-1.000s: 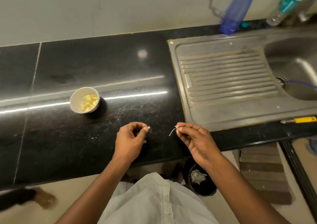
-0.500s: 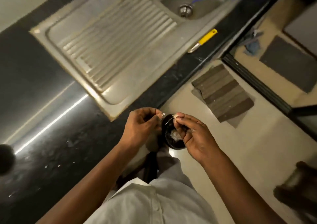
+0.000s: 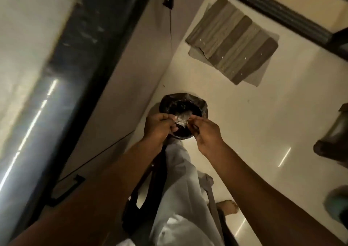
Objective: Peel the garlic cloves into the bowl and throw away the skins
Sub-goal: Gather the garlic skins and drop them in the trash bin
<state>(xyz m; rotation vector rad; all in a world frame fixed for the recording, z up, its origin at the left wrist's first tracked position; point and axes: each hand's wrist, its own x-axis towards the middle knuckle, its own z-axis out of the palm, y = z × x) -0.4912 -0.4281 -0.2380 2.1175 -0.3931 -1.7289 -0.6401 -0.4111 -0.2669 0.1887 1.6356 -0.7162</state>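
A small bin [image 3: 202,105] lined with a black bag stands on the floor, with pale garlic skins [image 3: 182,118] lying inside it. Both my hands hover right over its opening. My left hand [image 3: 159,126] is pinched shut at the bin's left rim; the garlic clove it holds is hidden by the fingers. My right hand [image 3: 206,131] is pinched at the right rim, with a bit of garlic skin at its fingertips. The fingertips of the two hands nearly meet. The bowl of peeled cloves is out of view.
The black counter edge [image 3: 75,57] runs diagonally at the left, with pale cabinet fronts and a black handle [image 3: 64,193] below it. A striped floor mat [image 3: 233,44] lies beyond the bin. My foot [image 3: 226,207] and blurred dark objects [image 3: 333,138] are at the right.
My view has swung down from the counter and sink to the floor. Both hands have moved off the counter and come together over the bin.
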